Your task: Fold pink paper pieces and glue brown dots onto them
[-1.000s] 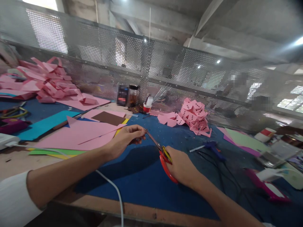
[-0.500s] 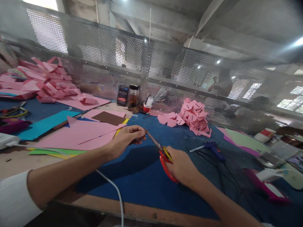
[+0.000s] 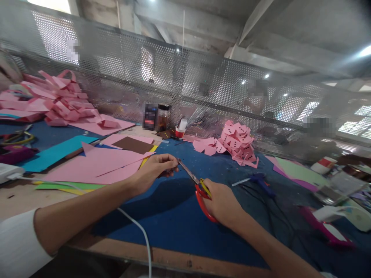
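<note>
Spanning the gap between the two hands, the scissors (image 3: 191,175) are held above the blue surface (image 3: 179,235), their long axis running from the tips at far left to the red and yellow handles at near right. The right hand (image 3: 224,200) is wrapped around those handles. The left hand (image 3: 155,170) is nearer the tips, thumb and forefinger pinched together right beside them; I cannot tell whether a small piece sits between them or whether the blades touch the skin.

Left of the hands lie pink sheets (image 3: 84,164) with a brown piece (image 3: 133,144) on top. Beyond the scissors, to the right, stands a heap of dotted pink pieces (image 3: 236,141), and a blue glue gun (image 3: 263,184) rests right of the right hand. At the back, a red-and-white cup (image 3: 179,133) stands near a dark-lidded jar (image 3: 164,117) and a dark box (image 3: 150,117), in front of a perforated panel (image 3: 185,73). The box's face is pixelated around a red patch; no brand or lettering can be read anywhere.
</note>
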### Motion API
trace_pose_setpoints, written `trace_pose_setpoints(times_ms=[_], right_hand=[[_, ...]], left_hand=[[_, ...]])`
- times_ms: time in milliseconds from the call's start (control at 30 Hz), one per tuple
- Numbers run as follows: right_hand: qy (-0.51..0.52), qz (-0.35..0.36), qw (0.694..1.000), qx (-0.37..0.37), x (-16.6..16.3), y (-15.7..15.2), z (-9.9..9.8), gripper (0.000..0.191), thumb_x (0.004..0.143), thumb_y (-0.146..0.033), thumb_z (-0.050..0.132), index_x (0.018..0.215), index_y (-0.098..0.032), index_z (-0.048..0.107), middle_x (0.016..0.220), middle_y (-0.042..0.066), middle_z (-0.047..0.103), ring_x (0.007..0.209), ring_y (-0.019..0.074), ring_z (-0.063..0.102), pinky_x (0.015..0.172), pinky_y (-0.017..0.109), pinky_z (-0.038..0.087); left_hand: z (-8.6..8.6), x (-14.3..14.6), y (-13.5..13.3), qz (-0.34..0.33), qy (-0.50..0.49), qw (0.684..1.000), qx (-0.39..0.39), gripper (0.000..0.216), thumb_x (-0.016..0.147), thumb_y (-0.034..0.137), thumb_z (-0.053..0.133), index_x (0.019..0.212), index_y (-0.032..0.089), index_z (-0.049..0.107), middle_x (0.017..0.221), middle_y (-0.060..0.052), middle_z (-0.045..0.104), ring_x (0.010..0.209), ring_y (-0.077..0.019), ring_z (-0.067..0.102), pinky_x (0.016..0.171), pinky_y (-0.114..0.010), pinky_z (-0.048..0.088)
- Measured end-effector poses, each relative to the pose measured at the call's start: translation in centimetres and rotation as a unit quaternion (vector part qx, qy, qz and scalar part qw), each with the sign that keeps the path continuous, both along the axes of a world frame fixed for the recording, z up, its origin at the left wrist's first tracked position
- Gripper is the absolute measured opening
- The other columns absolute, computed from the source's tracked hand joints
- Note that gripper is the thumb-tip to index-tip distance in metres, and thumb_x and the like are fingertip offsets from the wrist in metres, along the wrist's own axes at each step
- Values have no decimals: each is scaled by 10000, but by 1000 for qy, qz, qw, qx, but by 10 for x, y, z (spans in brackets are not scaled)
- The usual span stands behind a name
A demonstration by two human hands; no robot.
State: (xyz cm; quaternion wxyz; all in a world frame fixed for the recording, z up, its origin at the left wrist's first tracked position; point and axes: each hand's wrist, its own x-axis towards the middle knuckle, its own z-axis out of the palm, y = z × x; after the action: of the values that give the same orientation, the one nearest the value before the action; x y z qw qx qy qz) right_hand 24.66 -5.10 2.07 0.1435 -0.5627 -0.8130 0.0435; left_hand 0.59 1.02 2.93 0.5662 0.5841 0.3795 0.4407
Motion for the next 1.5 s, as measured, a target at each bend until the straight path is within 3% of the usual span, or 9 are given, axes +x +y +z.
trace_pose_setpoints(times_ms=[367, 967, 1500], right_hand=[[-12, -12, 1000, -7, 1, 3, -5, 170, 914, -361, 538, 895, -194, 567, 707, 13, 649, 600, 139, 551, 562, 271, 195], [6, -14, 999, -29, -2, 0, 2, 197, 963, -340, 467, 1030, -191, 578, 914, 58, 671, 807, 186, 628, 597, 261, 280], [0, 2, 1000, -22, -2, 0, 2, 176, 930, -363, 523, 915, -192, 565, 784, 18, 640, 670, 150, 549, 578, 265, 237]], left_hand=[[0, -1, 1, 2, 11, 1000, -14, 237, 803, 403, 714, 841, 179, 649, 778, 2, 659, 633, -97, 533, 611, -218, 403], [-1, -2, 4, 7, -18, 1000, -10, 193, 790, 349, 724, 854, 179, 658, 873, -24, 697, 655, -103, 549, 621, -232, 407], [-1, -1, 4, -5, -22, 1000, -17, 234, 766, 378, 751, 851, 176, 667, 867, -22, 692, 651, -103, 550, 623, -232, 424]])
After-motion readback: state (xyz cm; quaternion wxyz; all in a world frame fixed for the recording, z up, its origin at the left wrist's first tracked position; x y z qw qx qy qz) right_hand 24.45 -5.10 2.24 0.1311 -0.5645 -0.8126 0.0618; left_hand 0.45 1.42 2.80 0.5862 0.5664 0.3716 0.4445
